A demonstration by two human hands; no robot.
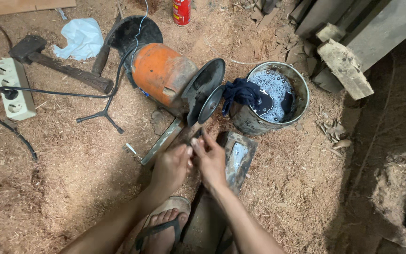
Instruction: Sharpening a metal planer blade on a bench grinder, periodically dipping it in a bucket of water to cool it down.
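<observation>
Hands meeting just below centre, working at the edge of a small grinding wheel (211,104): left hand (171,168) curled with thumb and fingertips pinched together, right hand (211,162) likewise pinching from the other side, fingertips of both touching. Gripping something small and thin between them, too hidden to tell what. Pressing close under the wheel, at six o'clock from it.

Wheel sitting on the end of an orange bench grinder (163,75), lying on sawdust floor (71,178) at twelve o'clock from the hands. Standing at two o'clock, a dented metal bucket (301,94) holding bubbly water, with a dark blue cloth (241,91) draped over its rim. Resting at three o'clock, just beside the right hand, a grey sharpening stone (238,157). Lying at ten o'clock, a flat metal bar (163,141).

Further out at ten o'clock: a hammer (52,61), a white power strip (14,88) with a black cord plugged in, a crumpled pale blue bag (81,37). Standing at twelve o'clock near the top edge, a red cylindrical can (182,11) with a white label panel. Showing at six o'clock, a foot in a sandal (163,226)
</observation>
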